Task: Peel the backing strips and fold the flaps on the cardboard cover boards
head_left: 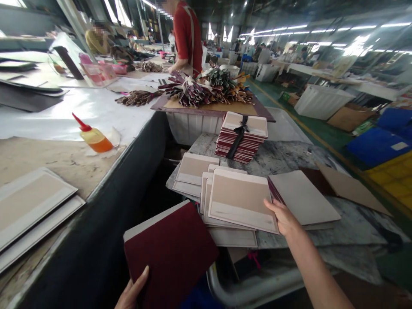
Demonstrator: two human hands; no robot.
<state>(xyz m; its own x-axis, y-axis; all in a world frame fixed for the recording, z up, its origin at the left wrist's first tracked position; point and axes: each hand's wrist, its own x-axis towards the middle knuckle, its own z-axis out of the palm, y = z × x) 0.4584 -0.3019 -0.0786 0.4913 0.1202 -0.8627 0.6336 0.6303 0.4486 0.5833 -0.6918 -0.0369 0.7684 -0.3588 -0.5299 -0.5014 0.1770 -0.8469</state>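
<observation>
Along the near left edge of the workbench, two white-bordered panels lie overlapped, with one orange glue bottle on its side farther in. Off the workbench's front edge, the left hand holds one maroon cover by its near corner, thumb pressed flat on top and the other fingers hidden beneath. Near the front edge of the marbled trolley top, the right hand lays its thumb on the right edge of the topmost beige-faced panel in a fanned heap. Whether the other fingers reach under the panel cannot be told. Lifting it cleanly would likely call for fingers slid fully beneath that edge and a level raise, so the loose ones below do not skid. About six panels show in the heap, though the exact number is unclear. One ribbon-tied bundle sits behind it, one grey-topped stack just to its right, and one brown cardboard sheet toward the right edge.
</observation>
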